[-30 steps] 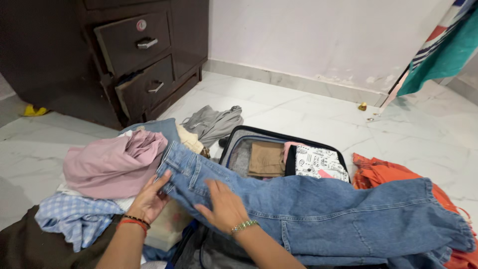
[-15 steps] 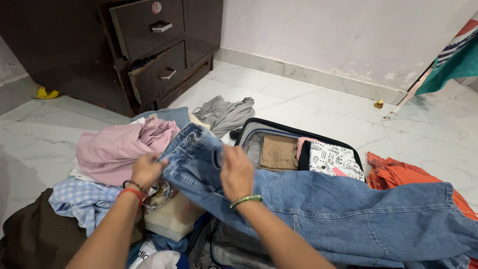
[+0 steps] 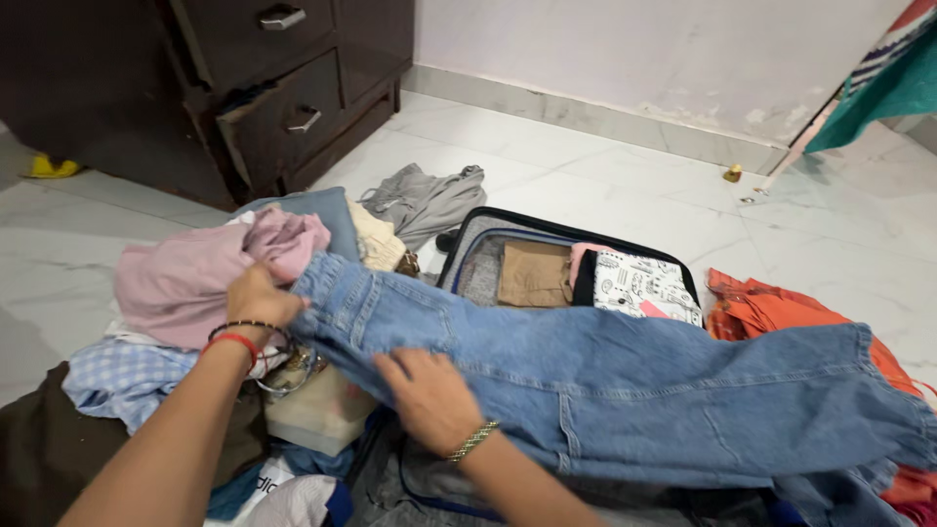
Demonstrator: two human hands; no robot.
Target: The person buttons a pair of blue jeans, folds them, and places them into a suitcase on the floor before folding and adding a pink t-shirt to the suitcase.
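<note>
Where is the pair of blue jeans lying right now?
In the head view the blue jeans stretch from centre to right across the open suitcase, waistband beside the pink garment, with the left hand and right hand on them.

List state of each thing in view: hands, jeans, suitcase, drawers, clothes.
Left hand: gripping the jeans' waistband.
Right hand: flat on the jeans, palm down.
Jeans: spread across the suitcase.
Suitcase: open, partly packed.
Drawers: lower one slightly ajar.
Pink garment: crumpled on the pile.
Grey garment: crumpled on the floor.
</note>
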